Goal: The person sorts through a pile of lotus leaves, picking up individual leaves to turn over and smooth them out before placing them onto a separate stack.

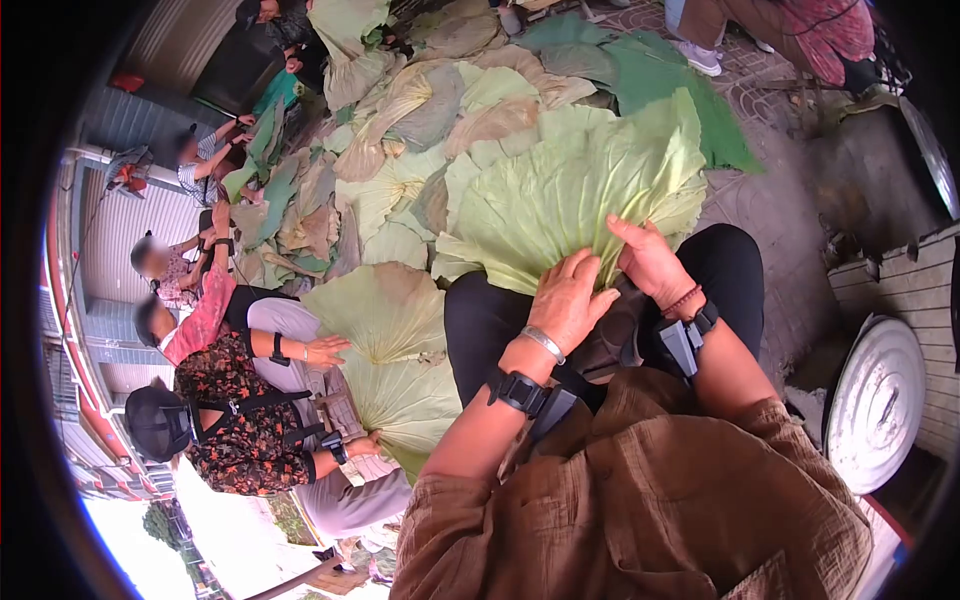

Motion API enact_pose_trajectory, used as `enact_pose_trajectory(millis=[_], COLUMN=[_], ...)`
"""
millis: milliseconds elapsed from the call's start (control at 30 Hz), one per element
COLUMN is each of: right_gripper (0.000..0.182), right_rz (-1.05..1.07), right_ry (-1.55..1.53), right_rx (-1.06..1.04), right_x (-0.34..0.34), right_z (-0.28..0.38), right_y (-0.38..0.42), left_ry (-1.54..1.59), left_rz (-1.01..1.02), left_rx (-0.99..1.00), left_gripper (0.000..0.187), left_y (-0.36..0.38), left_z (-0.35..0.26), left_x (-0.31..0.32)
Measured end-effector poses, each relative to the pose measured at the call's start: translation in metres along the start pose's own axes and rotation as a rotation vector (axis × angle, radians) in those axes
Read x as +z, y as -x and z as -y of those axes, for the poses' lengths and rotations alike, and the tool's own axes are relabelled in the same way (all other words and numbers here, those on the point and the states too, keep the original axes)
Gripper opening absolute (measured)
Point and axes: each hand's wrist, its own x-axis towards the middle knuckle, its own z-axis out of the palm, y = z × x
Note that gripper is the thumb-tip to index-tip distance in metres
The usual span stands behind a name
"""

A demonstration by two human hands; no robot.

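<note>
A large pale green leaf point(570, 190) with ribbed veins spreads over my knees and leans on the heap beyond. My left hand point(568, 305) is closed on the leaf's near edge, its fingers over the veins and its thumb pointing right. Close beside it, my right hand point(652, 262) pinches the same edge with the thumb raised on top. The fingertips under the leaf are hidden. Another broad leaf point(385, 350) lies to the left, near a co-worker's hands.
A heap of leaves point(400, 120) fills the ground ahead. Co-workers point(250, 420) sit along the left, and another person point(780, 30) is at the upper right. A round metal lid point(875, 405) stands at the right, below a dark container point(875, 165).
</note>
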Motion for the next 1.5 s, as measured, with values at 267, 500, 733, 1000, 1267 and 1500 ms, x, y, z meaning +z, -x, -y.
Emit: enact_pose_trajectory(millis=[267,500,733,1000,1267,1500], right_gripper=[0.039,0.041,0.051,0.045,0.046,0.044], right_rz=[-0.237,-0.269,-0.177,0.128,0.106,-0.177], right_ry=[-0.044,-0.032,-0.066,-0.111,-0.287,-0.413], right_rx=[-0.073,-0.093,-0.091,-0.011,-0.125,-0.462], right_x=[-0.004,0.003,0.007,0.007,-0.004,-0.032], right_z=[-0.009,-0.004,0.004,0.011,0.009,0.072], right_y=[-0.017,-0.01,0.003,0.015,0.005,0.018], left_ry=[1.259,1.769,1.702,1.954,2.162,1.835], left_rz=[0.023,-0.202,-0.349,-0.423,-0.408,-0.524], left_rx=[-1.015,-1.379,-1.304,-0.887,-0.193,-0.651], left_gripper=[0.028,0.038,0.031,0.049,0.03,0.018], left_y=[0.034,0.017,0.019,-0.029,-0.088,-0.042], left_z=[0.003,0.033,0.04,0.045,0.032,0.1], left_x=[-0.006,0.004,0.019,-0.04,-0.103,-0.033])
